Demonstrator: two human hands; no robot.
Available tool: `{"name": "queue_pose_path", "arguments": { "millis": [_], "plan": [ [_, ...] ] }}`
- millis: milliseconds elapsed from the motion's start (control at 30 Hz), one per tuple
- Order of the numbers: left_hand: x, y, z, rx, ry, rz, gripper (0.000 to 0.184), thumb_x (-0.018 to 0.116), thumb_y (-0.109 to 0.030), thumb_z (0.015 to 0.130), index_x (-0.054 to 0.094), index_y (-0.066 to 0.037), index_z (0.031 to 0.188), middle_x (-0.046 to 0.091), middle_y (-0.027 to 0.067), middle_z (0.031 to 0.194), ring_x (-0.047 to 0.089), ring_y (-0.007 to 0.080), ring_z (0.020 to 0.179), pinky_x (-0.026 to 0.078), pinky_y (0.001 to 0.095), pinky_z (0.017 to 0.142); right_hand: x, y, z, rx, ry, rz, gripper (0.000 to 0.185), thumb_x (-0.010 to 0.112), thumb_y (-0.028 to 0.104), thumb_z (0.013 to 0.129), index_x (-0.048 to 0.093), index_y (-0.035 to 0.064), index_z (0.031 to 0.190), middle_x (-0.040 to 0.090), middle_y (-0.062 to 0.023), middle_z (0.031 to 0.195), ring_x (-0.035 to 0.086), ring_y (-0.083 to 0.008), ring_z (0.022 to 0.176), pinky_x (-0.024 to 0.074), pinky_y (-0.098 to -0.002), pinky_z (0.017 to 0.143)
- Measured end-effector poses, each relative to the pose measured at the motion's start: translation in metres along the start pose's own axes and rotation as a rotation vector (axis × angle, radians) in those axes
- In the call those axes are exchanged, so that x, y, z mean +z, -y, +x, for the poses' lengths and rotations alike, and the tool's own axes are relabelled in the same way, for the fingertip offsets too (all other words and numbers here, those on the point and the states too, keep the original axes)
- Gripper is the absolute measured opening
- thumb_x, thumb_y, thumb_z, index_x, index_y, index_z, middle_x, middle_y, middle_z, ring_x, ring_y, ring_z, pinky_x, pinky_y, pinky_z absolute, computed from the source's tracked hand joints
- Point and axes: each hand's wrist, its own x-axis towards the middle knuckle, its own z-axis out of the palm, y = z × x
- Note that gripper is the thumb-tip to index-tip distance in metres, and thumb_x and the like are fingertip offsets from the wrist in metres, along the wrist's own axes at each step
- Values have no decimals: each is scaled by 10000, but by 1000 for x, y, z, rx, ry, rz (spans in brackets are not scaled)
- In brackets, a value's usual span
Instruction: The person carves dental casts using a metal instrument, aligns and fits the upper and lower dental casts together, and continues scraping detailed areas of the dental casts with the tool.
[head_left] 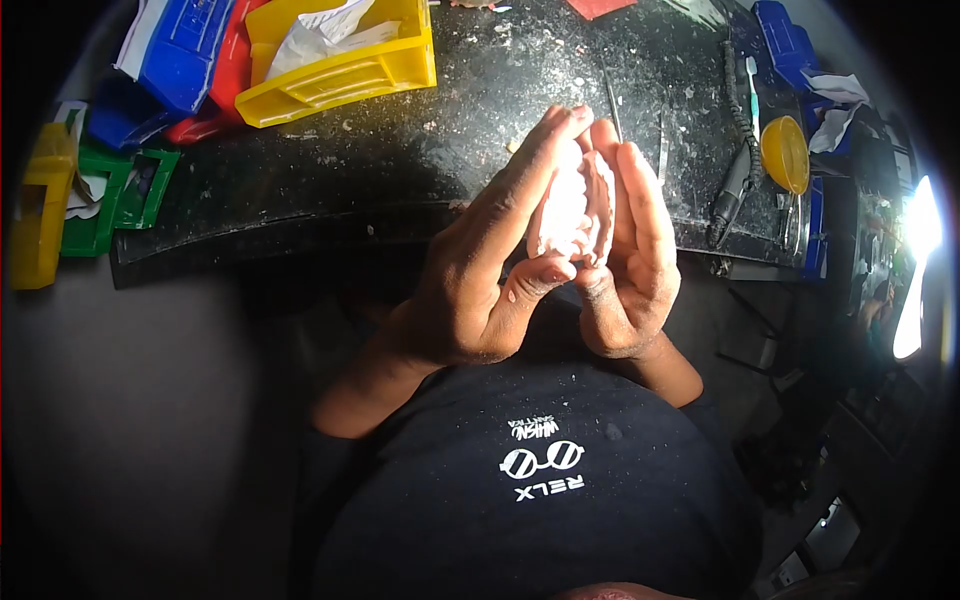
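Observation:
A pale dental cast (562, 210) is held upright between my two hands above the table's near edge. It looks like two halves side by side, the right one (599, 205) pinkish and in part shadow, the left one washed out by bright light. My left hand (475, 255) presses on its left side with the fingers stretched along it and the thumb at its lower end. On the other side my right hand (638, 250) cups it, the thumb also at the bottom. The fingers hide the outer faces of both halves.
The dark table (400, 170) is strewn with white crumbs. A yellow bin (340, 85) with papers and blue (180, 60) and green (95, 205) bins stand left. At right lie a handpiece (735, 190), a toothbrush (753, 85) and a yellow bowl (785, 155). A bright lamp (918, 265) shines far right.

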Motion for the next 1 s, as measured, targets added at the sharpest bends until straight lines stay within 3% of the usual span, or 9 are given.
{"name": "queue_pose_path", "arguments": {
  "millis": [133,367,533,600,667,700,800,1000],
  "plan": [
    [-1,-3,3,38,12,19,655,570,-266,1001,339,150,1451,420,334,1476,423,448,1391,361,477,1147,-3,3,-1,-17,-36,4,621,644,18,918,362,-154,1443,360,-342,1521,366,-382,1444,301,-429,1175],
    [-2,-6,3,48,2,24,664,572,-301,993,367,150,1435,451,330,1453,439,452,1378,365,517,1139,-4,7,1,5,-80,113,602,724,-19,827,496,-120,1375,470,-333,1446,432,-409,1401,310,-456,1170],
    [-5,-12,11,135,5,64,510,595,-106,939,469,112,1383,521,308,1392,494,419,1341,365,587,1139,-9,12,0,2,-74,-29,474,721,-91,767,652,-42,1234,544,-318,1374,413,-428,1404,241,-551,1187],
    [-5,-15,14,150,1,97,478,607,-17,904,507,100,1356,560,291,1358,525,404,1318,385,587,1133,-17,16,-1,8,37,-90,525,725,-126,793,570,-14,1282,477,-296,1447,444,-372,1394,364,-490,1131],
    [-5,-15,15,173,-2,132,491,625,-13,887,513,95,1353,581,282,1336,546,402,1297,409,584,1115,-17,18,-1,12,93,-123,557,728,-143,806,529,0,1306,443,-286,1483,460,-344,1389,425,-460,1103],
    [-5,-15,15,181,-4,143,496,631,-12,882,515,93,1353,587,279,1329,553,401,1289,417,583,1108,-11,19,-1,-4,-5,-47,486,709,-153,789,580,-42,1244,501,-308,1416,502,-358,1353,363,-489,1138],
    [-5,-20,19,156,-11,125,507,643,-7,869,518,90,1351,598,277,1314,587,407,1247,458,573,1074,-8,15,0,-50,-106,107,419,710,-157,785,607,-82,1184,573,-315,1345,531,-369,1327,347,-506,1152],
    [-10,-20,20,196,-30,122,512,646,-49,877,512,97,1350,602,281,1305,614,427,1199,504,568,1022,-12,7,2,-102,-54,338,563,756,-113,791,468,-52,1271,489,-308,1429,480,-409,1357,416,-494,1113]
  ]
}}
